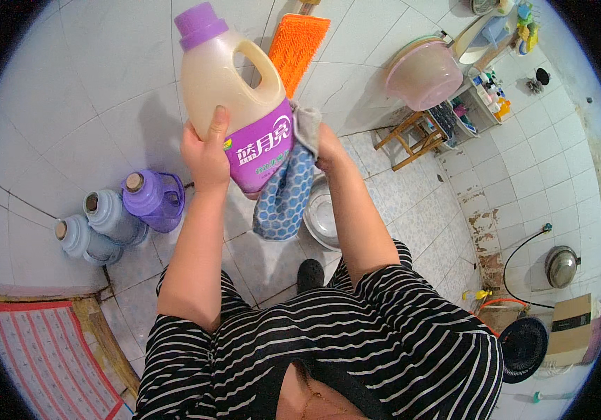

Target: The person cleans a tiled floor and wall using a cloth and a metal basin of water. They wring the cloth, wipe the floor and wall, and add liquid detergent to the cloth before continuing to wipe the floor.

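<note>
A large cream-coloured plastic detergent bottle (227,100) with a purple cap and a purple label is tilted in front of me. My left hand (208,149) grips its side, the thumb lying across the front. A cloth with a blue hexagon pattern (284,197) and a grey underside hangs against the bottle's lower right side. Its upper part is bunched in my right hand (327,144), whose fingers are partly hidden behind the cloth. Below, a round metal basin (324,212) stands on the floor, partly covered by my right forearm.
Thermos flasks (156,199) stand on the floor by the left wall. An orange chenille mop head (297,50) is beyond the bottle. At the upper right are a pink plastic basin (426,76), a wooden stool (410,139) and a shelf with bottles (489,97).
</note>
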A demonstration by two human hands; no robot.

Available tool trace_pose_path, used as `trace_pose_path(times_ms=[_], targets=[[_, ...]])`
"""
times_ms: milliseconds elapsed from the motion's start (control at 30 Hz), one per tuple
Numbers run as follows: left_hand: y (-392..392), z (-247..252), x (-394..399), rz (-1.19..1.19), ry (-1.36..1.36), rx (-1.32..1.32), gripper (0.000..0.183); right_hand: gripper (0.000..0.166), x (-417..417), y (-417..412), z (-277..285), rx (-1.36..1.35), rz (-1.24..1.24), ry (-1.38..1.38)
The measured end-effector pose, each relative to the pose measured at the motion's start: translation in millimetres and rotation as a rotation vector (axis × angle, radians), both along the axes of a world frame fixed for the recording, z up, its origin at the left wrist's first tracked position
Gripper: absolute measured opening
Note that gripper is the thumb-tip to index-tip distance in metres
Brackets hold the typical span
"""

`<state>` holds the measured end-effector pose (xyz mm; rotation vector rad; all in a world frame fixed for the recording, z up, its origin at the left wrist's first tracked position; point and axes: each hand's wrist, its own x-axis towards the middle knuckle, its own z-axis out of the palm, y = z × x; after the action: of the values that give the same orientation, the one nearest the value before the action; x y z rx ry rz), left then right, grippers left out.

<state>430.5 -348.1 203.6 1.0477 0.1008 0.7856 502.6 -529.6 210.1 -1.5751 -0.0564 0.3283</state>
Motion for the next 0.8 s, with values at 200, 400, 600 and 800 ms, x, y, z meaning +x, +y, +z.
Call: trace_pose_path(times_ms=[200, 400, 600, 800], targets=[[9.9, 1.5, -4.2, -0.136, -0.039, -0.166, 0.039, 0.034, 15.6, -11.2, -41.8, 0.389, 0.137, 0.244], [14.8, -6.5, -1.3, -0.22, -0.057, -0.128, 0.044, 0.031, -2.5, -2.1, -48.7, 0.547, 0.144, 0.337], [10.1, -9.9, -1.1, -0.364, -0.03, -0.133, 0.047, 0.032, -11.6, -1.8, -63.5, 0.703, 0.144, 0.405], [-12.7, -10.3, 3.0, -0.453, -0.046, -0.292, 0.054, 0.033, -52.8, 15.5, -91.8, 0.868, 0.157, 0.461]])
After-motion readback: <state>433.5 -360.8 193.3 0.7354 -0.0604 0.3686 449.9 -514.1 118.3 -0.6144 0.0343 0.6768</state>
